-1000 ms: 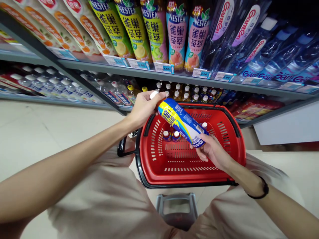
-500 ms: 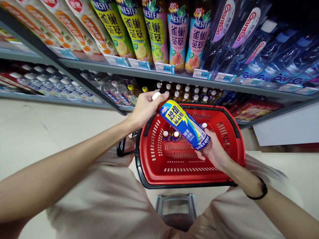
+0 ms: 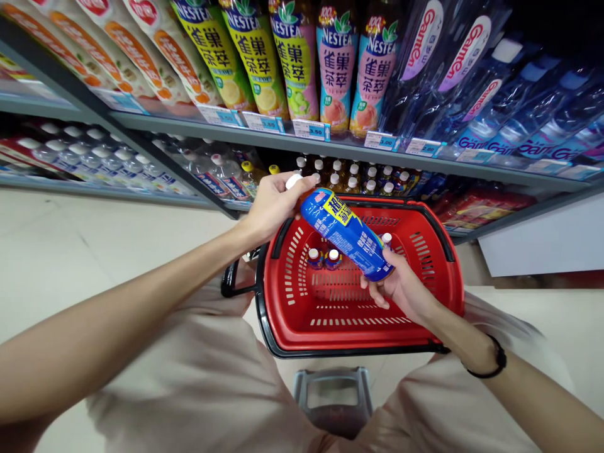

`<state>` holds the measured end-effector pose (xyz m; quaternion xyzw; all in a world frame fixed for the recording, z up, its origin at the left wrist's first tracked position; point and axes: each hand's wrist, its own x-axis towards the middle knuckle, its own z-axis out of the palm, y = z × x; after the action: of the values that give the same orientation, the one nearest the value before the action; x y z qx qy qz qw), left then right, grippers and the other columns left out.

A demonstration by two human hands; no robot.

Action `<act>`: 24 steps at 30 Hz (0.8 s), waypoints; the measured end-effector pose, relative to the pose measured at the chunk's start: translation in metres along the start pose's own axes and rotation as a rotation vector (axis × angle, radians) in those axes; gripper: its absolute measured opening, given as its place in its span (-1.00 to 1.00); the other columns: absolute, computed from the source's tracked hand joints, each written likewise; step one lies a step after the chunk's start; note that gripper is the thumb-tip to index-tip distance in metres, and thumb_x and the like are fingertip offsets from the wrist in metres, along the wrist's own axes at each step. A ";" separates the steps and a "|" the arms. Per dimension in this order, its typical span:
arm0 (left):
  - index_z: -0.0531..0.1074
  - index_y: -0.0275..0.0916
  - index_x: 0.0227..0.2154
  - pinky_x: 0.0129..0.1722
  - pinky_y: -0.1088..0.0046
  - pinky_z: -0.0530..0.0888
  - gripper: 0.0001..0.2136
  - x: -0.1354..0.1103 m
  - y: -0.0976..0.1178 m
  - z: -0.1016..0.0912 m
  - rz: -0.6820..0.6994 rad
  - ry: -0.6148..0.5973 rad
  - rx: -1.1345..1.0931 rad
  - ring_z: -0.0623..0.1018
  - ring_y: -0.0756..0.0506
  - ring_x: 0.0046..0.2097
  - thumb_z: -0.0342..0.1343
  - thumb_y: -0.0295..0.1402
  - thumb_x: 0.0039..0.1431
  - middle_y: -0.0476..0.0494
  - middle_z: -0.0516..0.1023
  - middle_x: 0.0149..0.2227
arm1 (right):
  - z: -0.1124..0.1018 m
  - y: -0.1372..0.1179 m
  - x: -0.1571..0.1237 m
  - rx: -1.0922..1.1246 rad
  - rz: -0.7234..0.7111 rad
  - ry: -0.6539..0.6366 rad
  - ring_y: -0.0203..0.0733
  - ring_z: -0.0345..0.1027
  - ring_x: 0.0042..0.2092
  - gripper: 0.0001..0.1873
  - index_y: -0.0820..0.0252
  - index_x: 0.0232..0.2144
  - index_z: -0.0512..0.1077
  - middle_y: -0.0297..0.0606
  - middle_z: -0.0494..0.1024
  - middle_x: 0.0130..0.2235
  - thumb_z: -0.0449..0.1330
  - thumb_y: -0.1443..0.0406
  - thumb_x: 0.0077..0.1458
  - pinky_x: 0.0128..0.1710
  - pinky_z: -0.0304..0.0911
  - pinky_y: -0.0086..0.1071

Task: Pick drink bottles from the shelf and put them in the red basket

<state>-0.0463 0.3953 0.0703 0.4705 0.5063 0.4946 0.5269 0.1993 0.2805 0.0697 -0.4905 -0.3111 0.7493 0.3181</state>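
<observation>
I hold a blue and yellow drink bottle (image 3: pixel 346 234) slanted above a red shopping basket (image 3: pixel 438 277). My left hand (image 3: pixel 274 204) is closed around its white cap end at the upper left. My right hand (image 3: pixel 399 289) cups the bottle's base at the lower right, fingers curled under it. Inside the basket stand three small bottles with white caps (image 3: pixel 321 257), by the far wall.
The basket rests in front of my knees, with a grey pull handle (image 3: pixel 334 393) below it. Shelves ahead carry Nestea bottles (image 3: pixel 292 60), water bottles (image 3: pixel 476 69) and price tags (image 3: pixel 310 129). A lower shelf holds more small bottles (image 3: pixel 352 176). Pale floor lies to the left.
The bottle has turned about its long axis between my hands, so its yellow lettering now faces further up and away. Both hands stay at the same ends.
</observation>
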 end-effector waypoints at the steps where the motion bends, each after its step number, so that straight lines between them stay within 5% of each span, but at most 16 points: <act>1: 0.20 -0.19 -0.59 -0.70 0.62 0.16 -0.59 0.000 0.001 0.000 0.003 -0.002 0.000 0.22 0.10 -0.63 0.31 -0.10 0.03 0.07 0.20 -0.61 | 0.000 0.000 0.001 0.014 -0.006 0.021 -0.32 0.29 -0.60 -0.42 0.20 -0.30 0.49 -0.22 0.59 -0.42 0.26 -0.22 0.12 -0.70 0.13 -0.47; 6: 0.23 -0.20 -0.58 -0.69 0.61 0.17 -0.60 0.000 0.000 -0.001 0.002 -0.002 0.000 0.22 0.10 -0.62 0.31 -0.10 0.03 0.07 0.23 -0.62 | 0.000 0.001 0.001 0.042 -0.049 0.119 -0.22 0.41 -0.45 -0.46 0.22 -0.30 0.50 -0.20 0.58 -0.38 0.38 -0.14 0.05 -0.63 0.21 -0.47; 17: 0.23 -0.20 -0.57 -0.68 0.62 0.18 -0.58 -0.001 -0.003 -0.001 0.000 -0.034 -0.001 0.26 0.10 -0.61 0.34 -0.08 0.02 0.04 0.28 -0.60 | -0.012 0.003 0.004 0.041 -0.003 0.029 -0.23 0.34 -0.59 -0.34 0.19 -0.22 0.53 -0.17 0.61 -0.41 0.02 -0.25 0.29 -0.71 0.05 -0.44; 24: 0.22 -0.20 -0.57 -0.70 0.61 0.15 -0.61 0.000 0.001 -0.001 0.003 -0.016 -0.017 0.22 0.11 -0.63 0.31 -0.12 0.03 0.05 0.27 -0.61 | -0.005 -0.004 -0.003 0.010 -0.001 -0.066 -0.31 0.28 -0.67 -0.39 0.24 -0.22 0.53 -0.23 0.60 -0.45 0.30 -0.21 0.07 -0.71 0.08 -0.46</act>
<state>-0.0474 0.3951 0.0715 0.4708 0.4972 0.4957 0.5342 0.2056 0.2814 0.0728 -0.4638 -0.3177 0.7664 0.3108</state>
